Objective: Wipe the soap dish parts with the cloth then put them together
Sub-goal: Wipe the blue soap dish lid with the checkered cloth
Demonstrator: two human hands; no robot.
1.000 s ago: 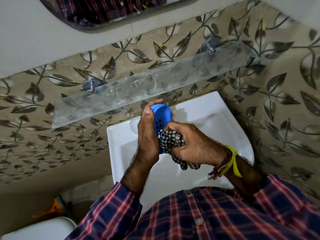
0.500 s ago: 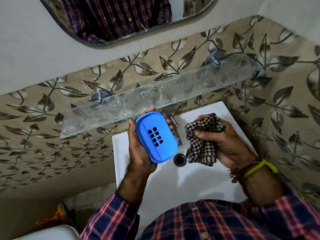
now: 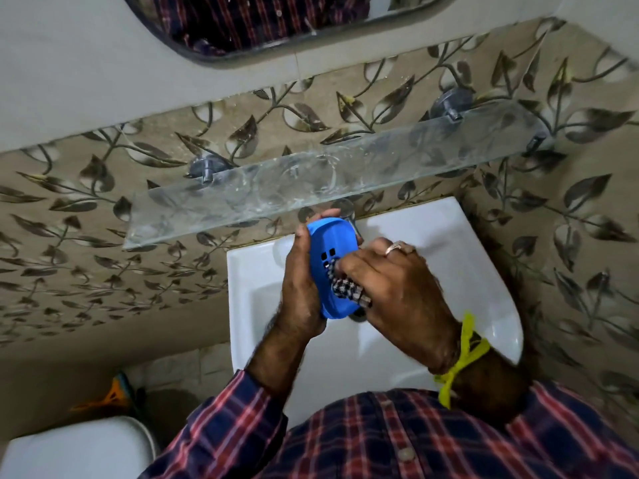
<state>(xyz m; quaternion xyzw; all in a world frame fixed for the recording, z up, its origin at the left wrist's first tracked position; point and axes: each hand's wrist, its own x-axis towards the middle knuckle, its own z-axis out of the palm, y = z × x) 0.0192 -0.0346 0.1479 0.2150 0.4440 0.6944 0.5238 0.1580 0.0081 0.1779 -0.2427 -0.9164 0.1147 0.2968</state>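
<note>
Left hand (image 3: 300, 288) grips the blue soap dish part (image 3: 333, 267) over the white sink (image 3: 484, 271), right hand (image 3: 397, 292) pinching the checked cloth (image 3: 347, 288) against its slotted face.

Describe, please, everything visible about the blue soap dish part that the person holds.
The blue soap dish part is an oval piece, seemingly smooth plastic, with a raised rim and small square drain holes in its middle. It is held on edge above the white sink, just below the glass shelf. The left hand grips its far side; the right hand presses the checked cloth against its face, covering some holes.
</note>
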